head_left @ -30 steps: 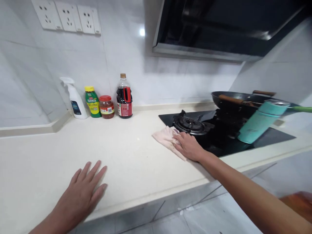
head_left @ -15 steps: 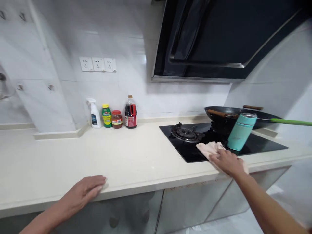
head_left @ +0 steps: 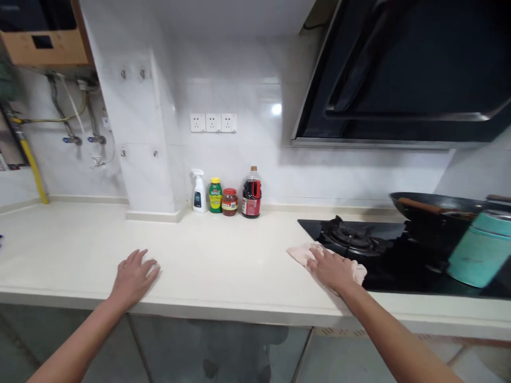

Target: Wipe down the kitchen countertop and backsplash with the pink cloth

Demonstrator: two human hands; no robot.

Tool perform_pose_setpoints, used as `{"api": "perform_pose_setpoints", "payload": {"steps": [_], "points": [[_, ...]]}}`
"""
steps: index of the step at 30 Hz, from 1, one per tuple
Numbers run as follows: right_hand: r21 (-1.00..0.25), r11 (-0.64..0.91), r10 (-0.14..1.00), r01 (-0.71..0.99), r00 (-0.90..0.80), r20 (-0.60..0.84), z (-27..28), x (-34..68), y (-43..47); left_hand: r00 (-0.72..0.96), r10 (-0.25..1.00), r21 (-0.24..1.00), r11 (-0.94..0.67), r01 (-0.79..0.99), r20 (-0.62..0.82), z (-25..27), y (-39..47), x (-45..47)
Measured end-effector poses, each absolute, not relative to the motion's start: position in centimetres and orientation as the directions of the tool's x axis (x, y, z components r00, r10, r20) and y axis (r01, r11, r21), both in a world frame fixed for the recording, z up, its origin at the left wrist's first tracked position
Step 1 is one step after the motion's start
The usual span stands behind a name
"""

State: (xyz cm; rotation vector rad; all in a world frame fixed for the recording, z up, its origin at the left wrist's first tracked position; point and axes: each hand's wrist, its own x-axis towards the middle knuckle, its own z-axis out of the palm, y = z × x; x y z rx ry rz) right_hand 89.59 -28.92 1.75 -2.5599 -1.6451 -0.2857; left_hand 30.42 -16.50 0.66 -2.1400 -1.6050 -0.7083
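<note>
A pale pink cloth (head_left: 301, 254) lies across the left front edge of the black gas stove (head_left: 393, 279) and the cream countertop (head_left: 231, 266). My right hand (head_left: 330, 270) is pressed over it, fingers curved onto the fabric, with cloth bunched out on both sides. To the left, my left hand (head_left: 133, 276) rests near the counter's front edge, holding nothing, its fingers apart. Just behind my right hand stands the stove's left burner (head_left: 351, 236).
On the stove's right are a turquoise tumbler (head_left: 479, 250) and a black wok (head_left: 423, 201). Against the back wall stand a white spray bottle (head_left: 199, 194), a green bottle (head_left: 215, 197), a red-lidded jar (head_left: 229, 203) and a dark sauce bottle (head_left: 251, 197). A range hood (head_left: 399, 80) overhangs the stove.
My right hand has drawn the cloth leftward from in front of the tumbler to the stove's left edge. My left hand has moved farther onto the counter. The view has turned left.
</note>
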Motion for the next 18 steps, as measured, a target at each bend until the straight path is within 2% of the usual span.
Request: {"api": "perform_pose_setpoints", "payload": {"steps": [2,5,8,11,15,18], "points": [[-0.033,-0.475,0.866,0.879,0.474,0.157,2.3,87.1,-27.0,0.144,0.813,0.15,-0.273,0.95,0.564,0.8,-16.8,30.8],[-0.061,-0.391,0.913,0.918,0.395,0.105,2.5,81.3,-24.0,0.021,0.869,0.356,-0.225,0.907,0.494,0.9,-17.0,31.0],[-0.091,-0.177,0.982,0.98,0.182,0.052,2.7,73.0,-21.6,0.001,0.885,0.407,-0.215,0.888,0.465,1.0,-17.1,30.9],[-0.135,0.069,0.997,0.988,-0.066,0.031,3.1,64.0,-20.6,-0.049,0.899,0.464,-0.178,0.868,0.436,1.3,-17.3,30.7],[-0.172,0.343,0.939,0.923,-0.342,0.039,3.7,54.3,-22.7,-0.091,0.909,0.534,-0.155,0.831,0.406,1.8,-17.7,30.6],[-0.162,0.524,0.85,0.836,-0.501,0.16,3.1,51.0,-25.4,-0.103,0.917,0.564,-0.146,0.813,0.386,2.2,-18.0,30.4]]}}
